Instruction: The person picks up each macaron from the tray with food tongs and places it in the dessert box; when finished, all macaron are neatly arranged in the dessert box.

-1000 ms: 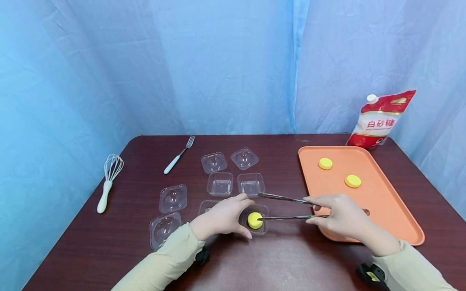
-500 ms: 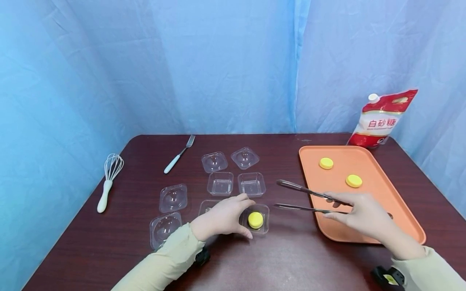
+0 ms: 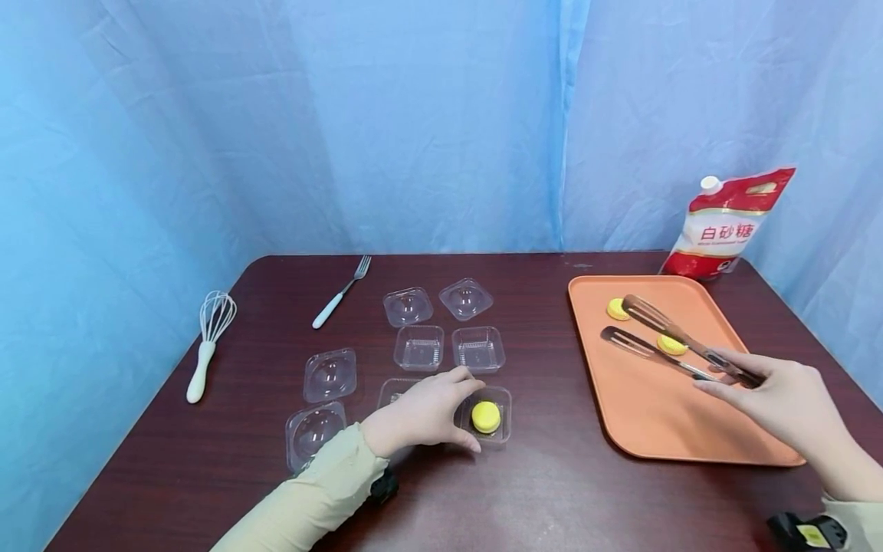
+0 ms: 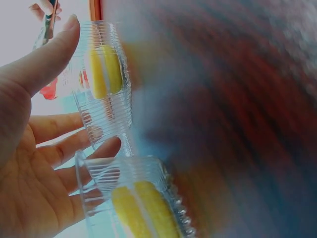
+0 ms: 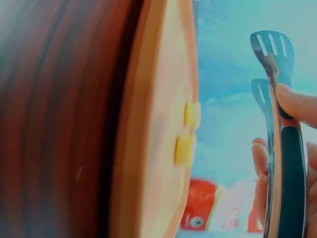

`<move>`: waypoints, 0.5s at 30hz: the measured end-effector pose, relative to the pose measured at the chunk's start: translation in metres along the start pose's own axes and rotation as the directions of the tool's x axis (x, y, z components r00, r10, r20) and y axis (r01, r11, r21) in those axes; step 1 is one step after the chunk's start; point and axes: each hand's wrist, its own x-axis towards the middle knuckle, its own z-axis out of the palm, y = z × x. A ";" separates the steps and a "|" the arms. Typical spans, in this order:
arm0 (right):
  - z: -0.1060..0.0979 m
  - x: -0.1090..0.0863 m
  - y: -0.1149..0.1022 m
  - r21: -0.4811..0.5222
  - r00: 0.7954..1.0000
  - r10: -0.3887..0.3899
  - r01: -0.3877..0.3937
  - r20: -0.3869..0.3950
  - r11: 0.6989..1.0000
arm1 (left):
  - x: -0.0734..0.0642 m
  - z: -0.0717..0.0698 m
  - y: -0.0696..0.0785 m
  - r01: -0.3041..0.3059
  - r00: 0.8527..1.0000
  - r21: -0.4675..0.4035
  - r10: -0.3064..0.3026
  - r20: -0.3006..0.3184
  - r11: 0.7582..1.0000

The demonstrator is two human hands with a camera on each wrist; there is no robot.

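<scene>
My left hand [image 3: 428, 414] holds a small clear plastic container [image 3: 506, 438] at its side, thumb near and fingers behind. A yellow macaron [image 3: 486, 418] lies inside. Partly under that hand is a second container [image 3: 389, 391]; the left wrist view shows another macaron [image 4: 143, 210] in it. My right hand [image 3: 786, 395] grips metal serving tongs [image 3: 697, 347] by the handles. Their slotted ends stand apart over the orange tray [image 3: 648, 448], with nothing between them. Two macarons on the tray, a far one [image 3: 616, 309] and a nearer one [image 3: 669, 345], are partly covered by the tongs in the head view.
Two clear containers, a left one [image 3: 419, 349] and a right one [image 3: 479, 349], stand behind my left hand. Several domed lids [image 3: 329, 376] lie around them. A fork [image 3: 341, 293] and whisk [image 3: 208, 345] are further left. A sugar pouch [image 3: 724, 226] stands behind the tray.
The tongs have let go of the macaron in the container. My right hand has carried them right, over the tray. My left hand has stayed at the container.
</scene>
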 end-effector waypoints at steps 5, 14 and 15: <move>-0.002 0.001 0.022 -0.054 0.999 0.035 -0.036 -0.026 0.998 | 0.000 0.000 0.000 -0.001 1.000 -0.013 0.001 0.003 1.000; -0.003 0.004 0.050 -0.128 0.991 0.129 -0.125 0.024 0.984 | -0.002 -0.002 0.001 0.002 1.000 -0.036 -0.002 0.013 0.999; -0.003 0.004 0.052 -0.134 0.990 0.138 -0.132 0.032 0.982 | -0.002 -0.002 0.001 0.001 1.000 -0.038 -0.001 0.015 0.999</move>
